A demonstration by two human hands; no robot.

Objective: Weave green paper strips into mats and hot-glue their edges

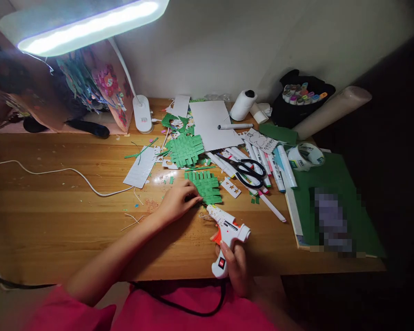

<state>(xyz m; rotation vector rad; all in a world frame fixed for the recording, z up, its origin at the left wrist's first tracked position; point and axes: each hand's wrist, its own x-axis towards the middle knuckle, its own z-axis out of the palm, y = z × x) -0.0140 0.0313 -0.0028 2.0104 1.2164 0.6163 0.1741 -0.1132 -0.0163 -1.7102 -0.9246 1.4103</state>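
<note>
My right hand [237, 263] is wrapped around the handle of a white hot glue gun [226, 223] with an orange trigger. The gun's nozzle points up and left, close to the lower edge of a woven green paper mat [209, 187] lying on the table. Thumb and fingers together, my left hand [182, 198] pinches that mat at its lower left corner, close to the nozzle tip. Just beyond it lies a second woven green paper mat [185, 149], with loose strip ends sticking out. Whether glue is on the paper is too small to tell.
Black-handled scissors [250, 171] lie on a pile of markers [272, 207]. Behind are white paper [212, 124], a thread spool [243, 105] and a black marker holder [300, 103]. A tape roll [305, 156] sits at right; a lamp [89, 23] hangs overhead. The gun's black cord [193, 312] loops below the table edge.
</note>
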